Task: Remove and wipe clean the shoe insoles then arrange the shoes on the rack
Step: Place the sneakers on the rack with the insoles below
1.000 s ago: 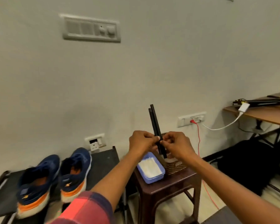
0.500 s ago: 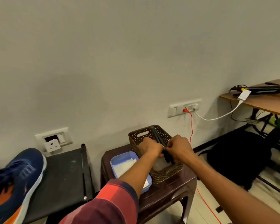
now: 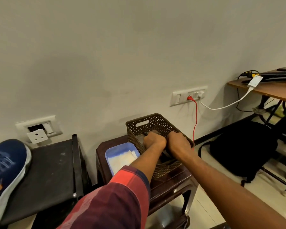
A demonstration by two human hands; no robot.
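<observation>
Lowered from where we were holding them upright before the wall a second ago, the insoles [image 3: 165, 153] are now lying down inside the brown basket [image 3: 155, 123]. Our view is tipping down and to the right, so only one blue shoe [image 3: 7, 166] is showing, at the left edge.

We are gripping the insoles with both hands. Our left hand [image 3: 153, 142] and right hand [image 3: 178, 143] are sitting knuckle to knuckle in the basket with fingers curled under. A dark strip is showing between them, and a dark tip is poking out past the left knuckles.

The basket is standing on the back right part of the brown stool [image 3: 101, 156], with its far side near the room's wall. A blue tub [image 3: 120, 145] is sitting just beside it, toward the stool's left edge, and is holding folded white cloth [image 3: 122, 160].

The shoe is resting on the left end of the black rack [image 3: 53, 166]. Dark rack surface is showing between the shoe and the rack's right rail, which is standing just beside the stool. A red cable [image 3: 195, 119] is hanging down the wall near the basket's right corner, and a black bag [image 3: 241, 149] is lying on the floor to the right of the stool.
</observation>
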